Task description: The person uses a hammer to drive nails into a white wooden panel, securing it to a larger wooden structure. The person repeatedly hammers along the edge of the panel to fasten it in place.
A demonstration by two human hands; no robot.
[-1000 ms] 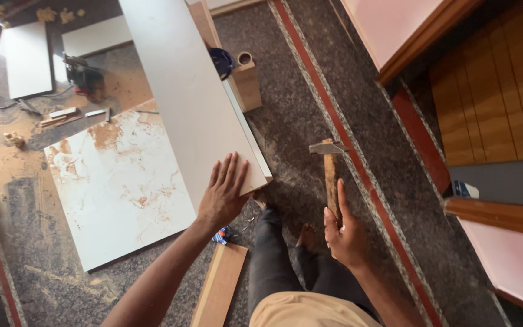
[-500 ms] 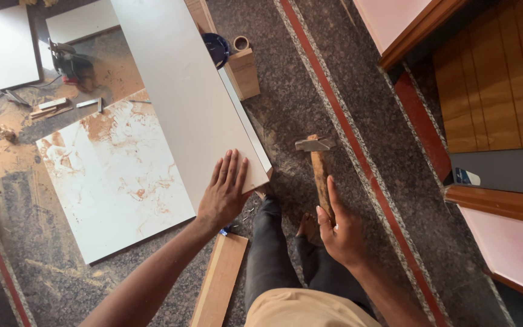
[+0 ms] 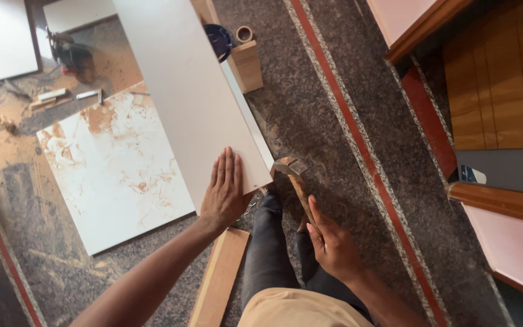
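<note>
The left hand (image 3: 225, 191) is lying flat on the near corner of a long white board (image 3: 186, 91), fingers pressed together and straight, palm down, gripping nothing. The board is running away from the person across the floor (image 3: 334, 157), its near end sitting just above the person's dark trouser leg (image 3: 267, 242).

The right hand (image 3: 333, 242) is closing its grip around the wooden handle of a hammer (image 3: 298, 181), fingers wrapped round the lower part of the shaft. The hammer is tilting up and to the left, and its metal head is sitting right at the board's near right corner; whether it is touching the edge cannot be told.

Left of the board, a white panel (image 3: 113, 175) smeared with brown dust is lying flat on the floor, partly under the board. A wooden plank (image 3: 219, 278) is lying just below the left hand, beside the leg. At the far end, a small wooden block (image 3: 247, 63) is standing against the board's right edge, with a tape roll (image 3: 244, 33) and a dark blue bowl (image 3: 218, 39) next to it. Sawdust is covering the floor at the left, where a power tool (image 3: 71, 54) is resting. Red stripes are crossing the speckled floor at the right, near wooden furniture (image 3: 497, 79).
</note>
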